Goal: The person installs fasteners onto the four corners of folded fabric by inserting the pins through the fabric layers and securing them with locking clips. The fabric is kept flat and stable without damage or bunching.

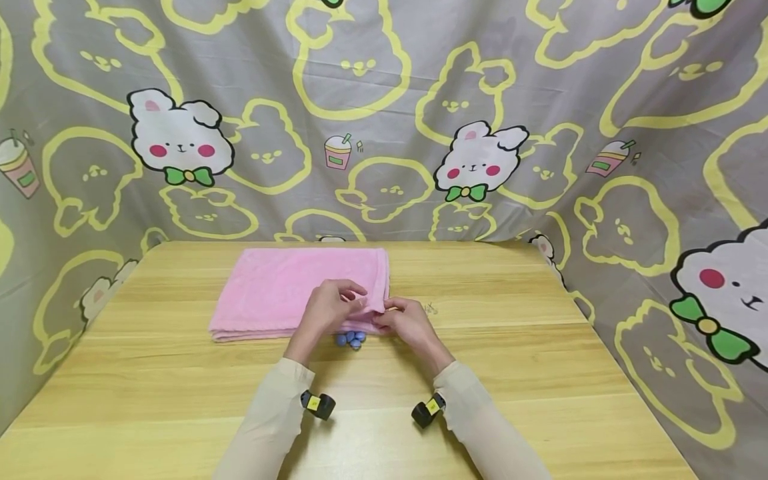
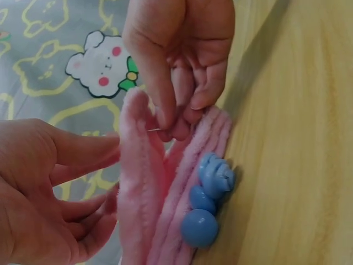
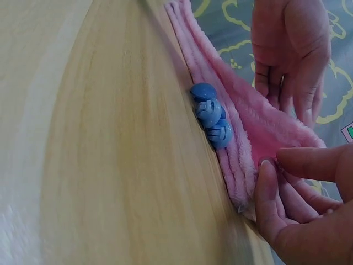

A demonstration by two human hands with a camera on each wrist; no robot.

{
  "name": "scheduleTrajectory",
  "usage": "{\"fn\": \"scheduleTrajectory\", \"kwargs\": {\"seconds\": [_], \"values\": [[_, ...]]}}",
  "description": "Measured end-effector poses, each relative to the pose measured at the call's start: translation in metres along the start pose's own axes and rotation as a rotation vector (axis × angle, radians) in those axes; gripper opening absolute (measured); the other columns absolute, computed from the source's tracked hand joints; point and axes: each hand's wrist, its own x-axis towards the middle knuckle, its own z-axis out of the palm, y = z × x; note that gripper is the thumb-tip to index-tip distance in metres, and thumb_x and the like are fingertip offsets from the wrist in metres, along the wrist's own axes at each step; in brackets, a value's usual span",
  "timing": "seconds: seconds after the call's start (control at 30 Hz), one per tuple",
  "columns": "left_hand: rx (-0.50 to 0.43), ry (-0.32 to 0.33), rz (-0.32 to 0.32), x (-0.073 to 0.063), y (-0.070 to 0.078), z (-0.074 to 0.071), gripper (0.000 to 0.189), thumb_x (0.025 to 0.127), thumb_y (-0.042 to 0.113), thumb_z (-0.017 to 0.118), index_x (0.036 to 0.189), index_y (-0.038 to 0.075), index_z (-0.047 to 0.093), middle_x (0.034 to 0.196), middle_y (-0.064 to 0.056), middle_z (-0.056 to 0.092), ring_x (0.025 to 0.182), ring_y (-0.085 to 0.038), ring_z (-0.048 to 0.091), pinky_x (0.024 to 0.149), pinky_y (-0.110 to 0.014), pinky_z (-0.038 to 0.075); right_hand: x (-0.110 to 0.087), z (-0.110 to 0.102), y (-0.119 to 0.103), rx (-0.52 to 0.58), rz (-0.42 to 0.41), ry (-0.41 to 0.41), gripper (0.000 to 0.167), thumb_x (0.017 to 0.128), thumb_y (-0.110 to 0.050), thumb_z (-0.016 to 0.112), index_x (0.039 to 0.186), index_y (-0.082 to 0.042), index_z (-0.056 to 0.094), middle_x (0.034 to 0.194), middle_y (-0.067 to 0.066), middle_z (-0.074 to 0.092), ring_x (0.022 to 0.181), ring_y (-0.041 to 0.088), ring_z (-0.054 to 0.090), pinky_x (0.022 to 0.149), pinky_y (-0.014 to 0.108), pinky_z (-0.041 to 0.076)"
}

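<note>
A folded pink fleece blanket (image 1: 273, 287) lies on the table, the top layer at its near right corner raised. My right hand (image 1: 408, 323) is at that corner, thumb and forefinger pinching a thin pale pin-like piece inside the fold, mostly hidden by the fingers. On the outer side of the raised layer is my left hand (image 1: 333, 307), touching the cloth with thumb and fingers apart; its fingertips are partly hidden in the left wrist view. Several blue round clips (image 2: 199, 227), some with slotted undersides, sit against the blanket's front edge.
Just right of the blanket lies a small cluster of thin dark pieces (image 1: 431, 308). The wooden table (image 1: 360, 427) runs back to a grey curtain (image 1: 384, 133) with bear and rabbit prints, which also hangs at both sides.
</note>
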Motion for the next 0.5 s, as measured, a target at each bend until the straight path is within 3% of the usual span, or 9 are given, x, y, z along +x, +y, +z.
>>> {"fn": "scheduleTrajectory", "kwargs": {"seconds": [0.17, 0.5], "values": [[-0.010, -0.029, -0.013, 0.001, -0.002, 0.005, 0.017, 0.088, 0.022, 0.079, 0.104, 0.019, 0.080, 0.114, -0.013, 0.074, 0.107, -0.029, 0.067, 0.089, -0.047, 0.052, 0.001, 0.000, 0.000, -0.047, -0.002, 0.025, 0.024, 0.078, -0.005, 0.077, 0.101, 0.000, 0.075, 0.091, 0.005, 0.072, 0.080, 0.011, 0.064, 0.071, 0.023, 0.051], [-0.005, -0.038, -0.021, -0.001, 0.000, 0.013, 0.014, 0.086, 0.022, 0.082, 0.100, 0.019, 0.082, 0.109, -0.009, 0.076, 0.104, -0.028, 0.066, 0.090, -0.048, 0.051, 0.001, -0.001, 0.000, -0.051, -0.010, 0.022, 0.026, 0.077, -0.006, 0.077, 0.102, 0.000, 0.075, 0.090, 0.006, 0.073, 0.082, 0.012, 0.064, 0.072, 0.024, 0.050]]}}
